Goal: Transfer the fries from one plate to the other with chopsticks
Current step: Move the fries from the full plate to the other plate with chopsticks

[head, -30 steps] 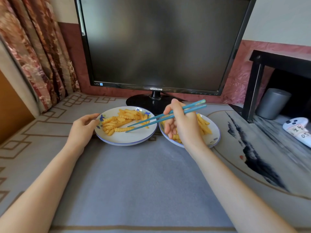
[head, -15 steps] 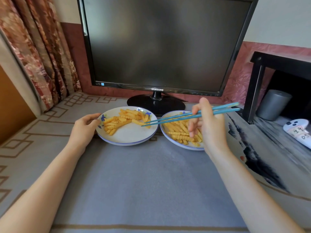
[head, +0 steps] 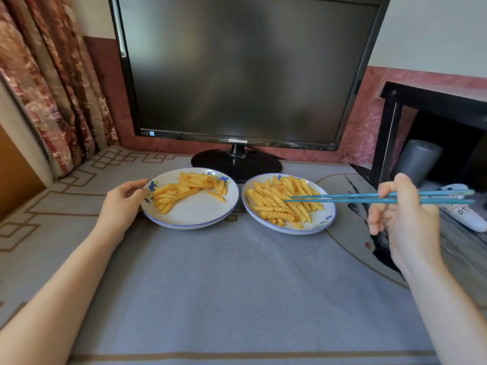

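Two white plates with blue rims stand side by side in front of the monitor. The left plate (head: 195, 218) carries crinkle-cut fries (head: 184, 188) on its far half. The right plate (head: 322, 223) is covered with a bigger heap of fries (head: 279, 204). My left hand (head: 122, 204) holds the left plate's rim at its left side. My right hand (head: 403, 219), to the right of the right plate, grips a pair of teal chopsticks (head: 342, 198). Their tips lie close together over the right plate's fries, with no fry between them.
A black monitor (head: 245, 72) on a round stand (head: 235, 164) rises just behind the plates. A black shelf (head: 432, 101) with a grey cylinder (head: 419, 159) and a white remote (head: 466, 214) stands at the right. Curtains (head: 52, 88) hang at the left. A grey cloth (head: 237, 285) covers the table.
My right hand has swung the chopsticks rightward, from over the left plate to over the right plate. A fry seen at the tips half a second ago now lies on the left plate. The left hand stayed put.
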`<action>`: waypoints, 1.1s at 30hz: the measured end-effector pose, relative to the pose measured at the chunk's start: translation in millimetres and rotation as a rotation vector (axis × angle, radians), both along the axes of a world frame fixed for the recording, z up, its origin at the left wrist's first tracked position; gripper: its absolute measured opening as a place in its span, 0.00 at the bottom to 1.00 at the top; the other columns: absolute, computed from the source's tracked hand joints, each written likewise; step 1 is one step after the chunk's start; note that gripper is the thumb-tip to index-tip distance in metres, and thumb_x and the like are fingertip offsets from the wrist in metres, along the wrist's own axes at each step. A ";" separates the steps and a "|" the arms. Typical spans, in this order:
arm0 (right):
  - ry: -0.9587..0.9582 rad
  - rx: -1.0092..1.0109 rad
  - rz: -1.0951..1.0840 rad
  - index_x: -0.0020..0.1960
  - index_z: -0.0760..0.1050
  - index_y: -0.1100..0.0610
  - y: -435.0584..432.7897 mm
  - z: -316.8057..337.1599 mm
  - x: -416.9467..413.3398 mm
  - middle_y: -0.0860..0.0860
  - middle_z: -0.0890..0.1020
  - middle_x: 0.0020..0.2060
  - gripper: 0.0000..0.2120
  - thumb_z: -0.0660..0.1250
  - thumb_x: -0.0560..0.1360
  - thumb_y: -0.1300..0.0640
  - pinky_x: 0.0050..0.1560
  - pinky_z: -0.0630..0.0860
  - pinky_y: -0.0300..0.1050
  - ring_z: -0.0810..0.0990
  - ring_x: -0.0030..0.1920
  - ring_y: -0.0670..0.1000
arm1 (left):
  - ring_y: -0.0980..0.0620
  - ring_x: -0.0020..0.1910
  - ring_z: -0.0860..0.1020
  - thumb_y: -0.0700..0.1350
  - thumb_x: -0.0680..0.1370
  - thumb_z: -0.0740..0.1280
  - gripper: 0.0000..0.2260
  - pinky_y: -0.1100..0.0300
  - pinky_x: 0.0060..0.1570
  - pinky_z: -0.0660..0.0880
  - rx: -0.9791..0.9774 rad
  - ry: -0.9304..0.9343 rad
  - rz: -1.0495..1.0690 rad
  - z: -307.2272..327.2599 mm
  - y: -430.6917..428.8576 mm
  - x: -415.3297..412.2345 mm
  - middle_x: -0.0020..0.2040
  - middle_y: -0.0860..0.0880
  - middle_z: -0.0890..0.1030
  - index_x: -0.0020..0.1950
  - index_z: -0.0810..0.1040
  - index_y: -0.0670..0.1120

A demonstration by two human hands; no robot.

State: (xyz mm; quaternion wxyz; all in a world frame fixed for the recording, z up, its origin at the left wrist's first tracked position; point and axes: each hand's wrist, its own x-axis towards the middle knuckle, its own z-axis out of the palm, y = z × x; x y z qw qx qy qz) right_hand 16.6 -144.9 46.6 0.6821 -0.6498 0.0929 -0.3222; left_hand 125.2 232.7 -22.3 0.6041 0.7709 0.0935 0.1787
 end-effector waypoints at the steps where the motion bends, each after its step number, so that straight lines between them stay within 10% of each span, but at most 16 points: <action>1: 0.004 -0.011 0.003 0.34 0.69 0.56 -0.6 -1.5 -0.7 0.52 0.70 0.17 0.18 0.55 0.80 0.52 0.20 0.61 0.35 0.65 0.17 0.51 | 0.59 0.40 0.77 0.39 0.79 0.61 0.13 0.69 0.37 0.74 -0.001 -0.001 -0.001 0.1 -0.1 -0.4 0.51 0.46 0.80 0.63 0.77 0.42; 33: 0.047 -0.190 0.304 0.36 0.70 0.59 111.1 -11.2 48.3 0.58 0.72 0.20 0.20 0.54 0.83 0.52 0.20 0.63 0.34 0.68 0.16 0.51 | 0.57 0.40 0.78 0.39 0.79 0.61 0.12 0.64 0.41 0.74 -0.019 0.011 -0.017 -3.0 2.9 3.9 0.49 0.46 0.81 0.61 0.78 0.43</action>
